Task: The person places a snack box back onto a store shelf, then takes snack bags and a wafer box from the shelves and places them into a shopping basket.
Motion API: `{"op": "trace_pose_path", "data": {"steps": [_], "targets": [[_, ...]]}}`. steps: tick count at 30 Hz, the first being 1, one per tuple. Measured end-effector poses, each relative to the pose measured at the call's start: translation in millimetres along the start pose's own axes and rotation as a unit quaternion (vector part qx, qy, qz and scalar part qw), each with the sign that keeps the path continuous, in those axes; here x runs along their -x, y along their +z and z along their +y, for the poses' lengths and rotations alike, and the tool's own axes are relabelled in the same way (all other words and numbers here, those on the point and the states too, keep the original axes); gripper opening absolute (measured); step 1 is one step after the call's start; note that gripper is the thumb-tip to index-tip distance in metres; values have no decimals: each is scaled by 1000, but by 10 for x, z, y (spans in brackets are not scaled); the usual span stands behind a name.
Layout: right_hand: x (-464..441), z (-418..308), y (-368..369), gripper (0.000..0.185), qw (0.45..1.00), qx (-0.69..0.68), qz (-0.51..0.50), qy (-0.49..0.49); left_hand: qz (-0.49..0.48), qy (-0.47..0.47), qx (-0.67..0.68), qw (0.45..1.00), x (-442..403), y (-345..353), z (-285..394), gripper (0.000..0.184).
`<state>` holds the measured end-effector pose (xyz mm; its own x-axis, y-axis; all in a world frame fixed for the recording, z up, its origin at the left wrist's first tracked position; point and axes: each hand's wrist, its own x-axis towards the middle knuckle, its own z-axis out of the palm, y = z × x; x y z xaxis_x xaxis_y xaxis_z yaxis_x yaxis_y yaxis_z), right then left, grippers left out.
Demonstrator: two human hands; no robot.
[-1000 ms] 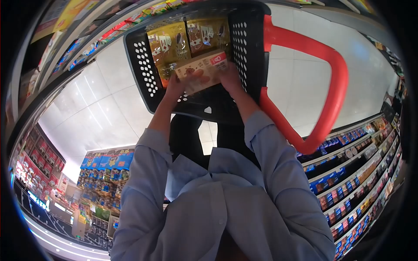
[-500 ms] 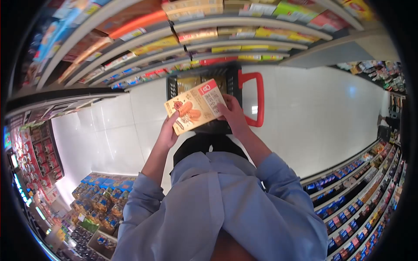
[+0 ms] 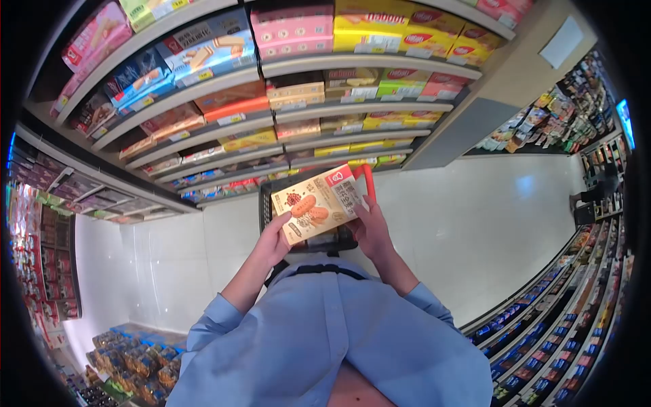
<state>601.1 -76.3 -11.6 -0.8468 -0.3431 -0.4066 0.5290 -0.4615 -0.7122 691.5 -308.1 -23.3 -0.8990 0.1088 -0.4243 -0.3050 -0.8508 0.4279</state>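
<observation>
Between my two hands is a cream-coloured box (image 3: 315, 209) with a red corner and pictures of oval biscuits on its front. My left hand (image 3: 277, 237) grips the lower left edge, thumb on the front. My right hand (image 3: 371, 227) holds the right edge, its thumb over the printed text. The box is tilted, its right end higher. Behind and below it stands a black shopping basket (image 3: 265, 216) with a red handle (image 3: 367, 179); the box hides most of the basket's inside.
Shelves of packaged biscuits (image 3: 291, 30) rise ahead. More shelves (image 3: 563, 319) run along the right, and bagged goods (image 3: 139, 359) are stacked at the lower left. A person in dark clothes (image 3: 600, 190) is at the far right.
The box has come up out of the basket in both hands and now faces me. The view has tilted up, bringing more of the shelves into sight.
</observation>
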Motion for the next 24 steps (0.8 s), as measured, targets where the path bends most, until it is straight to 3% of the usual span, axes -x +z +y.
{"op": "trace_pose_path", "data": {"steps": [3,6,9,11,14,15,18,21,23,24], "targets": [[31,-123,142,34,997,-57,-13,-40,-102,24,-66,992,55,238,185,54],[98,-286,291,31,989,-86,-1,-117,-172,-10,-53,984,119,285,358,56],[153,-581,508,33,984,-26,-25,-176,-244,-36,-62,967,264,390,625,58],[212,-704,737,34,987,60,-37,-146,-274,-32,-123,953,324,437,773,60],[167,-671,983,34,971,213,-70,-86,-160,-15,-309,937,489,729,809,58],[145,-612,1042,34,974,200,-85,-62,-132,3,-365,921,550,780,822,57],[57,-418,1113,43,974,150,-166,-17,-110,30,-264,958,583,518,833,52],[38,-182,1012,49,976,4,-208,66,-94,36,-100,990,637,195,945,49],[202,-27,1081,62,959,-103,-238,112,-78,34,20,996,649,-64,1021,48],[190,133,1068,64,940,-113,-302,109,-70,41,32,996,652,-206,1053,49]]}}
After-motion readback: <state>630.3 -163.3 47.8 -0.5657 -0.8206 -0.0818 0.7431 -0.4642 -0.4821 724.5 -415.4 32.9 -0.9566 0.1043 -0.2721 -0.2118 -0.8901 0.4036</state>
